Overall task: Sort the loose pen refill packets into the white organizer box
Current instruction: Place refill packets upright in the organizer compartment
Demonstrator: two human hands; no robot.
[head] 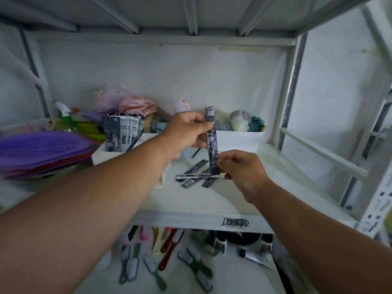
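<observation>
A long dark pen refill packet (212,143) stands upright in the air above the shelf. My left hand (184,132) pinches its upper part and my right hand (239,166) pinches its lower end. Several loose refill packets (195,177) lie flat on the white shelf just below. The white organizer box (101,153) sits to the left behind my left forearm, with several packets (123,132) standing upright in its back compartment.
A second white bin (237,139) with soft items stands at the back right. Purple plastic plates (42,149) and a green spray bottle (65,119) crowd the left. Metal shelf posts (292,92) frame the right. Brushes (191,259) lie on the lower shelf.
</observation>
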